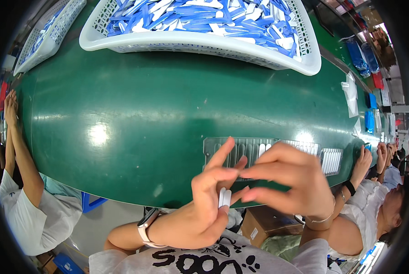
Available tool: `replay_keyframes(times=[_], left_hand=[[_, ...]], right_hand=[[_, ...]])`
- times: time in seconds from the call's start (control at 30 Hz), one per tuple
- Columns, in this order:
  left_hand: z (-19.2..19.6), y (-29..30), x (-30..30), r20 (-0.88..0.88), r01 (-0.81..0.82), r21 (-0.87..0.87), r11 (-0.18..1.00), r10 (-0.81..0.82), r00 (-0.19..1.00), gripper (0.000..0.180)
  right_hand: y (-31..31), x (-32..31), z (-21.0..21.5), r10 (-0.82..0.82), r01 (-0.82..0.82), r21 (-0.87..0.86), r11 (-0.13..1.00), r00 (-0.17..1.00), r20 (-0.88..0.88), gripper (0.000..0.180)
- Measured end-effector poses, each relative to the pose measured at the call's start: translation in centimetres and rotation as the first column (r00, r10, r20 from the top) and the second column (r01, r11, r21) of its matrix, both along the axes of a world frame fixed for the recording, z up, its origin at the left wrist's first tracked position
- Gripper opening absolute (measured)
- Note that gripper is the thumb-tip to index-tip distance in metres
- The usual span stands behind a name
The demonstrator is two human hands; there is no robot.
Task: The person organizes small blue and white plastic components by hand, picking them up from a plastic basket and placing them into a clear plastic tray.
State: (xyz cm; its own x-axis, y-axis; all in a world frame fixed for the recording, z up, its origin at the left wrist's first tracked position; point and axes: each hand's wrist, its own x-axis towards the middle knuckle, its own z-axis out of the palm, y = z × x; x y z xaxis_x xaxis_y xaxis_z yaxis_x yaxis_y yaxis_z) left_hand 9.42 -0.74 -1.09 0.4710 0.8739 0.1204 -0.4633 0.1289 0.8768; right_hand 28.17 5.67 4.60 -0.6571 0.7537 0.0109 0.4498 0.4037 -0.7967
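Lower centre: left hand [203,201] grips white pieces [225,198], long axis near-vertical, just left of right hand [293,180], fingertips parted.

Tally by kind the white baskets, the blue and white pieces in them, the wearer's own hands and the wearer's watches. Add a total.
White baskets: 2 (large basket, upper-left basket)
Own hands: 2 (left hand, right hand)
Watch: 1
Total: 5, leaving out the blue and white pieces, too heaped to count
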Motion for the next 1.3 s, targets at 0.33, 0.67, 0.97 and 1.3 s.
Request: replay_keyframes(times=[0.33, 0.67, 0.97, 1.3], left_hand=[[0.2, 0.7, -0.4, -0.108, -0.166, 0.306, 0.938, 0.208, 0.972, 0.072], [-0.2, 0.4, -2.1, -0.363, -0.087, 0.878, 0.471, 0.772, 0.522, 0.035], [0.5, 0.1, -1.7, -0.328, -0.055, 0.918, 0.394, 0.828, 0.455, 0.030], [2.2, 2.4, -2.7, -0.653, -0.176, 0.393, 0.902, 0.409, 0.638, 0.021]], right_hand=[[-2.6, -0.4, -1.1, 0.184, -0.133, 0.472, 0.871, 0.981, -0.063, 0.024], [-4.4, 0.8, -2.2, 0.010, -0.069, 0.895, 0.440, 0.997, 0.072, 0.014], [-3.9, 0.9, -1.2, 0.054, -0.058, 0.848, 0.526, 0.998, 0.034, 0.015], [1.8, 2.2, -1.0, -0.228, 0.231, -0.088, 0.969, 0.973, 0.043, 0.011]])
